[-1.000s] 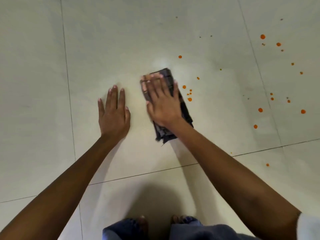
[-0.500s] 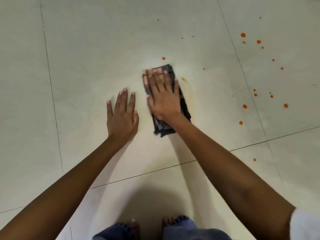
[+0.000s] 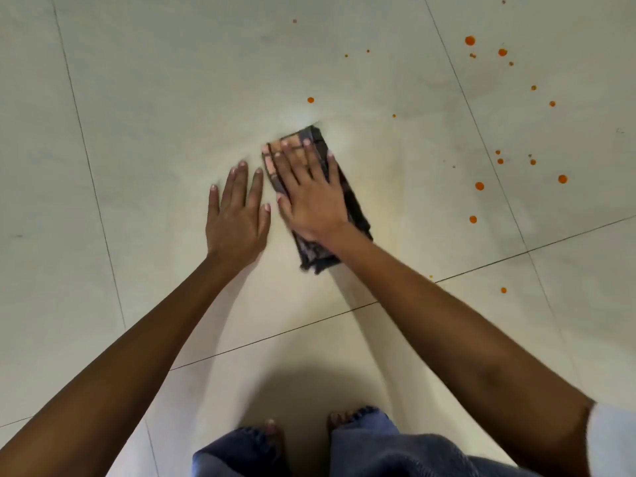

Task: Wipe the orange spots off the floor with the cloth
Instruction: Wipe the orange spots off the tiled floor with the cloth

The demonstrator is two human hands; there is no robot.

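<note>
Dark cloth (image 3: 347, 201) under flat spread right hand (image 3: 311, 197); left hand (image 3: 237, 215) splayed on floor (image 3: 137, 132)

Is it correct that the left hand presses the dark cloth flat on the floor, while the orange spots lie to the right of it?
Not quite. In the head view the right hand presses the dark cloth flat on the floor; the left hand rests on bare tile. The orange spots do lie to its right.

Readable text — none. No lettering, labels, brands or numbers on the floor (image 3: 172, 98) or the cloth (image 3: 347, 197).
</note>
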